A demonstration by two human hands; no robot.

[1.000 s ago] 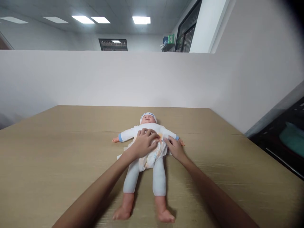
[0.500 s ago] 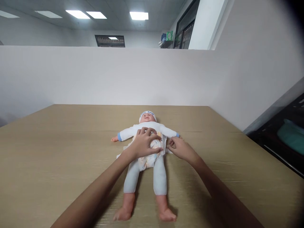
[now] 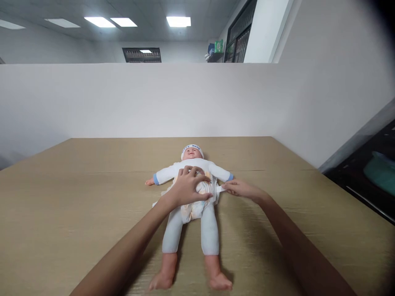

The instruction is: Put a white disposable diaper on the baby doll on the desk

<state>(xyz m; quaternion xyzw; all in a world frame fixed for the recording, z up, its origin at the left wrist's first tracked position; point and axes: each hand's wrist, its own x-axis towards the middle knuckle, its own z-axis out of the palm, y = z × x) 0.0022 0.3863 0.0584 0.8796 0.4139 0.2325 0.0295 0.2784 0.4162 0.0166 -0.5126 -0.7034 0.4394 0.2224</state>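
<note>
A baby doll (image 3: pixel 191 224) in a white suit and cap lies on its back on the wooden table (image 3: pixel 77 197), feet toward me. A white printed diaper (image 3: pixel 197 207) sits around its hips. My left hand (image 3: pixel 187 187) lies flat on the diaper's front over the doll's belly, fingers spread. My right hand (image 3: pixel 242 189) is at the doll's right side, its fingers pinched on the diaper's white side tab (image 3: pixel 219 189), which is pulled outward.
A white partition wall (image 3: pixel 154 98) stands behind the table's far edge. To the right, below the table's edge, is a dark bin (image 3: pixel 370 172) with something teal in it. Bare tabletop lies left and right of the doll.
My right hand has shifted outward to the right, pinching the diaper's side tab and drawing it away from the doll. My left hand has stayed on the diaper's front.
</note>
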